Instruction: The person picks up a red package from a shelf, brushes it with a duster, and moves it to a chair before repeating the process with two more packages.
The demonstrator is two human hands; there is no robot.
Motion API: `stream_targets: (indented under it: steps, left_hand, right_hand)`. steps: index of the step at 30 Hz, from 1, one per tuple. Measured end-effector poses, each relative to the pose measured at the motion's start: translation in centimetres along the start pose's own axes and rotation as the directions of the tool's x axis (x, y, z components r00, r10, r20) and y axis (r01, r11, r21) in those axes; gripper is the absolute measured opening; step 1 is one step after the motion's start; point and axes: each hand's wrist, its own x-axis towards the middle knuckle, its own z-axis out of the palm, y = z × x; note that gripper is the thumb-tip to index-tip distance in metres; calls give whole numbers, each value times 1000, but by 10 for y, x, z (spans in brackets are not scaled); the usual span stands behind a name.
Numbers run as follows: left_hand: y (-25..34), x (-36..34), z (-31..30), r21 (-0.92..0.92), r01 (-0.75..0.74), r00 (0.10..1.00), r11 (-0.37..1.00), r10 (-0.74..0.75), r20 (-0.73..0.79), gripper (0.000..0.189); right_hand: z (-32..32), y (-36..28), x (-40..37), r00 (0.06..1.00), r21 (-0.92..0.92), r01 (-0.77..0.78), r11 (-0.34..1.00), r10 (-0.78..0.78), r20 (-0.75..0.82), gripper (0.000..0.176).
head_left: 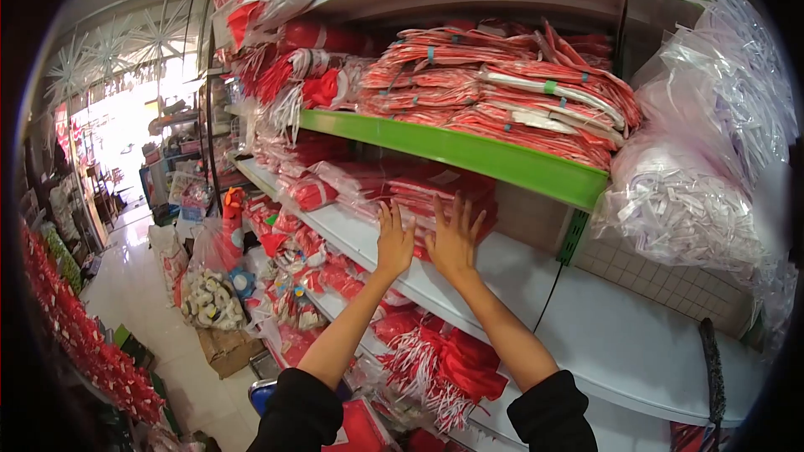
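Note:
Both arms reach forward to the middle shelf [519, 272]. My left hand [395, 238] lies with fingers spread against the front of a stack of red packets in clear plastic [444, 184]. Just right of it, my right hand [452, 238] rests on the same stack, its fingers also spread. Neither hand is wrapped round anything. Above them, a green-edged shelf [452, 151] bears piles of flat red-and-white packets [502, 84].
A large clear bag of white pieces [687, 192] hangs at the right. Red-and-white tasselled goods [435, 364] fill a lower shelf. At the left are a tiled aisle [138, 285], a cardboard box [226, 351] and a bag of pale items [213, 297]. A dark strip [712, 368] hangs over the shelf edge.

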Motion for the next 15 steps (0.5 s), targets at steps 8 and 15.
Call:
stream_targets:
  steps: [8,15]
  left_hand:
    - [-33,-142,-93,-328,226,948,917,-285,-144,42]
    - [-130,-396,-201,-45,665,729,746,-660,-180,34]
  right_hand:
    - [-19,-98,-128,988,368,4,930,-61,145,76]
    - [33,-173,-382,795,624,-301,721,-171,582,82]
